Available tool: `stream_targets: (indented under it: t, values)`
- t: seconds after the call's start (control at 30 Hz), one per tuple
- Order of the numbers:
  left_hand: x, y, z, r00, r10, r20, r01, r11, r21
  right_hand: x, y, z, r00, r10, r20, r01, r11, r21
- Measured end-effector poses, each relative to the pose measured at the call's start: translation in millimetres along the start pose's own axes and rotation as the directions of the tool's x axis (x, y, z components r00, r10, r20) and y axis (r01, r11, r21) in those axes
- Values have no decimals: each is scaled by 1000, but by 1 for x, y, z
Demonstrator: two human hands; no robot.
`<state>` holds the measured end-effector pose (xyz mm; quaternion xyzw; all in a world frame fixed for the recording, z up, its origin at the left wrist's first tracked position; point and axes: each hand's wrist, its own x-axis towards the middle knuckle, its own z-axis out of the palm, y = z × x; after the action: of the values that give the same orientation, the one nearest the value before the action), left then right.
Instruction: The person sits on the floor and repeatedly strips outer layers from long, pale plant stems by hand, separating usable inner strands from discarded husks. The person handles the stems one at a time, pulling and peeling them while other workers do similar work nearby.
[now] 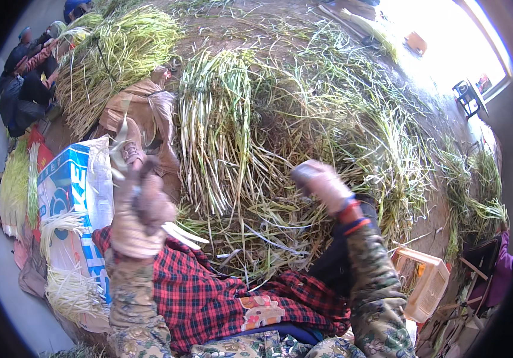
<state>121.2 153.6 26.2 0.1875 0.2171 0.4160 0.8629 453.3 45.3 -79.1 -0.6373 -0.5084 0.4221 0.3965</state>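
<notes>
Both my hands are gloved and blurred by motion. My left hand (142,208) is raised over the left side of my lap, near a shoe; white stalks stick out on both sides of it, and the blur hides how its fingers lie. My right hand (323,183) hangs above loose green leaves, its fingers dark and blurred; no stalk shows in it. Between and beyond the hands lies a pile of long green stalks with pale lower ends (214,134). A red checked cloth (202,308) covers my lap. Peeled white stalks (75,291) rest on a printed woven sack (88,179) at the left.
Another heap of stalks (126,44) lies at the upper left, beside a seated person (28,85). A plastic crate or stool (426,282) stands at the lower right, near a person's purple sleeve (503,268). Leaf litter (328,98) covers much of the floor. Bright light enters at the upper right.
</notes>
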Motion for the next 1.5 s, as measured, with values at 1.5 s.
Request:
stream_targets:
  t: [1.5]
  values:
    - [0, -76, -28, 931, -337, -141, 361, 907, 217, -96, -75, 73, 924, 382, -10, -313, 772, 553]
